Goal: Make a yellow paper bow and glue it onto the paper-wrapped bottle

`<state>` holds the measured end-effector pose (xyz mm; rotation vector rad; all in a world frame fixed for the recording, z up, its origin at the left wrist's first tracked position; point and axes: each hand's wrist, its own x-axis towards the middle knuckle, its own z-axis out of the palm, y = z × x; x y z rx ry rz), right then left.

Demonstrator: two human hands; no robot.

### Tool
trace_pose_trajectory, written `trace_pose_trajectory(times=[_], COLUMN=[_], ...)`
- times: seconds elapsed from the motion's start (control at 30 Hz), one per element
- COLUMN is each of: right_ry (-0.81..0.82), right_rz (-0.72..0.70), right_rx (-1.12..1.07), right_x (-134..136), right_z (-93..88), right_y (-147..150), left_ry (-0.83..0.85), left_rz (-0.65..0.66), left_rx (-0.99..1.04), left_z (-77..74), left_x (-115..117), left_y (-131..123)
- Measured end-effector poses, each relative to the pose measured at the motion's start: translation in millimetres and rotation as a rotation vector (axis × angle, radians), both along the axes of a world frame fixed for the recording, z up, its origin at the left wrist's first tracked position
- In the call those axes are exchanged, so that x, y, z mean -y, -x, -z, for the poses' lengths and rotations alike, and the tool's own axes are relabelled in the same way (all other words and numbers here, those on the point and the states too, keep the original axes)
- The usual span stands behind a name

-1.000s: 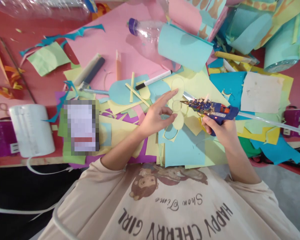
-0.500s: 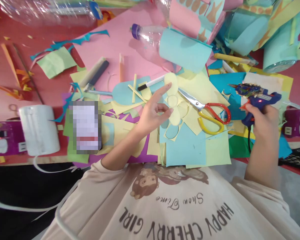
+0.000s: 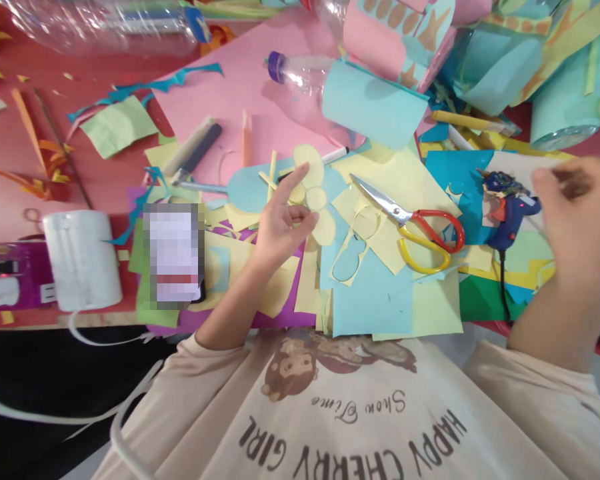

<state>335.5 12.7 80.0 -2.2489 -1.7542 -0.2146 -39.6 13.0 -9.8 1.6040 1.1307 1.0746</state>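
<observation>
My left hand (image 3: 286,223) holds a pale yellow paper cutout (image 3: 316,198) with two wide lobes and a small round middle. The index finger lies on the upper lobe and the thumb on the lower one. At the right, my right hand (image 3: 580,207) is raised and smeared by motion, its fingers bent; whether anything is in them I cannot make out. Just left of it a blue glue gun (image 3: 511,217) rests on the papers, apart from the hand, its nozzle end caked with dark residue. Scissors (image 3: 405,217) with red and yellow handles lie open between the hands.
A capped plastic bottle (image 3: 300,77) wrapped in light blue paper lies behind the left hand. A phone (image 3: 175,253) and a white power adapter (image 3: 83,260) are at the left. Light blue paper (image 3: 373,307) and yellow scraps cover the front. The glue gun's black cord (image 3: 503,287) runs toward the front edge.
My left hand has moved left, carrying the yellow cutout off the scraps near the scissors. My right hand has let go of the glue gun and moved up and right.
</observation>
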Motion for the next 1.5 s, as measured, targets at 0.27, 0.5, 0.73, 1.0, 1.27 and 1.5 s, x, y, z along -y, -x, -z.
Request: trace_pose_trajectory(times=[0.27,0.5,0.73,1.0,1.27,1.5], right_ry=[0.000,0.194,0.139,0.204,0.313,0.350], right_rz=[-0.698,-0.600,-0.583,-0.636,-0.656,-0.749], right_rx=[-0.048,0.058,0.045,-0.020,0.061,-0.019], right_x=[-79,-118,-71,35,67,59], right_z=[3.9,30.8,3.2,-11.4,-8.5,0.7], right_y=[101,150,117,49,38,53], left_ry=[-0.022,0.002,-0.032,-0.030,-0.017,0.029], left_rz=[0.011,0.011,-0.002,0.006,0.028,0.066], left_rx=[0.009,-0.056,-0.044,-0.034,-0.029,-0.070], left_z=[13.1,16.8,14.3,13.6,10.2,-0.6], left_x=[-3,2,1,2,3,5], left_y=[0,-4,-1,-3,-4,-6])
